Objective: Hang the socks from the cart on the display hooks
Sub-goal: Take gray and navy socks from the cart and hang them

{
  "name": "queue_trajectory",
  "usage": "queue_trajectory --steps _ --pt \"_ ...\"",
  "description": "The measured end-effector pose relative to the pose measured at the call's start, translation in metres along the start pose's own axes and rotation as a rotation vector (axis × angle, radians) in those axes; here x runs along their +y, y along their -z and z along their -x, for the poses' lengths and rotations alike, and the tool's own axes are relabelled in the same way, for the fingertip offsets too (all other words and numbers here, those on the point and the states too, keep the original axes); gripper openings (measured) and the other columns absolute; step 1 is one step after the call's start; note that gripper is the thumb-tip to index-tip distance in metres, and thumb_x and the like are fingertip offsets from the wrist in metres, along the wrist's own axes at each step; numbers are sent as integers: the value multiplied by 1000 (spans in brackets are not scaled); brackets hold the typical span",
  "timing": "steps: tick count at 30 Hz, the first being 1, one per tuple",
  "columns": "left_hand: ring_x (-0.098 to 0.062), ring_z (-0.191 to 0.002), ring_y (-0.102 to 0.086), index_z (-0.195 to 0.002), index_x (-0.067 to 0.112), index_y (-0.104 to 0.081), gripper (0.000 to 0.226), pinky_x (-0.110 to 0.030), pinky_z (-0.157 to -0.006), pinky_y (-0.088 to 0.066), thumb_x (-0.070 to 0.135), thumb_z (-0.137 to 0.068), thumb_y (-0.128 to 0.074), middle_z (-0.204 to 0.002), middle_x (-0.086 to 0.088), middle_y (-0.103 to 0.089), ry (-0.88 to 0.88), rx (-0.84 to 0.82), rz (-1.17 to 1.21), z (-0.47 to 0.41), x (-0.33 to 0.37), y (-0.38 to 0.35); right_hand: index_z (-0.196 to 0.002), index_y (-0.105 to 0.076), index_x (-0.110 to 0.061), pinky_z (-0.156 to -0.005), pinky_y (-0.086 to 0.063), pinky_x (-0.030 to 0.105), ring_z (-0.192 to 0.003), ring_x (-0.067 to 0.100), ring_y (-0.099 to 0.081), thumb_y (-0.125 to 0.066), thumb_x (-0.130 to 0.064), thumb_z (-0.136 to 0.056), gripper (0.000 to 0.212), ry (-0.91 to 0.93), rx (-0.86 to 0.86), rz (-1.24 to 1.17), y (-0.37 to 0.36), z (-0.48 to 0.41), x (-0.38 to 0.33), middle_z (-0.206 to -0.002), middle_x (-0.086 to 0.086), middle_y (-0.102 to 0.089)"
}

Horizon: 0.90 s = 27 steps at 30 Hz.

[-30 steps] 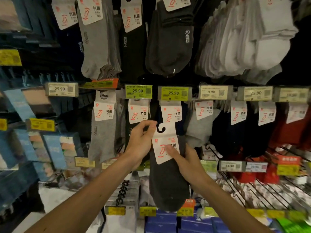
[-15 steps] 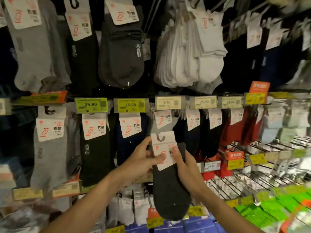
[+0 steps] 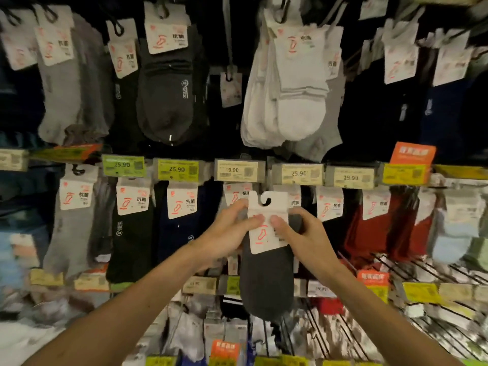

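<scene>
Head view: sock pack pinched between left hand; right hand.

I face a dark display wall in dim light. Price labels cross it, with wire shelving at lower right.

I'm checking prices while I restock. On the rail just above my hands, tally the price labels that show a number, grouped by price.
25.90 labels: 3, green, yellow, white
19.90 label: 1
Label ending 9.90, first digit blurred: 1
Total: 5
</scene>
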<state>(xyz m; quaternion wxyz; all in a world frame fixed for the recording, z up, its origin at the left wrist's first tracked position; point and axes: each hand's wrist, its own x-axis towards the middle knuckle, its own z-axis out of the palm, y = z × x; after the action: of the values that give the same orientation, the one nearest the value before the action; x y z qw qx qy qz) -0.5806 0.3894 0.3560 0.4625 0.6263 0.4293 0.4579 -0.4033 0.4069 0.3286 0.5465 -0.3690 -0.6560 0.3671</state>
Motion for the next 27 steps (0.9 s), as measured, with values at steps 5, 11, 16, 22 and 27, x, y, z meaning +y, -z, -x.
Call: queue_trajectory --steps 5,11,16,22,27 --pt "-12 -91 -73 -116 16 -62 20 -21 -71 -55 9 -97 -60 -110 -6 -75 -6 168 -26 -6 4 -30 -106 -68 -24 -74 -59 50 -89 36 -71 -69 -38 -92 19 75 -101 -48 18 -15 5 -96 12 -73" --pt "0 -83 -70 -117 24 -57 28 -15 -67 -53 14 -93 -68 -102 0 -71 0 294 -24 -1 -8 -79 -103 -65 -25 -80 -58 50 -87 21 -73 -65 -41 -86 23 39 -198 -28 57 0 29 -95 0 -74" --pt "-8 -73 -67 -112 22 -58 28 -19 -59 -51 5 -92 -67 -83 -4 -66 47 279 -147 -19 -25 -115 -104 -64 -19 -71 -58 35 -84 16 -74 -67 -28 -91 16 -85 -208 -15 99 15 59 -90 -3 -75" --pt "-10 -75 -67 -125 15 -53 37 -20 -56 -53 2 -93 -65 -90 -10 -64 111 148 -215 -37 -38 -144 -108 -58 -15 -59 -55 26 -76 16 -74 -66 -15 -94 16 -142 -154 -16 131 26 76 -85 4 -76" --pt "-9 -81 -69 -141 30 -38 60 -20 -61 -55 6 -93 -65 -108 -9 -61 72 214 -132 -46 -29 -148 -115 -53 -21 -71 -58 45 -81 22 -75 -64 -22 -94 23 -77 -161 -33 135 18 71 -92 7 -77"
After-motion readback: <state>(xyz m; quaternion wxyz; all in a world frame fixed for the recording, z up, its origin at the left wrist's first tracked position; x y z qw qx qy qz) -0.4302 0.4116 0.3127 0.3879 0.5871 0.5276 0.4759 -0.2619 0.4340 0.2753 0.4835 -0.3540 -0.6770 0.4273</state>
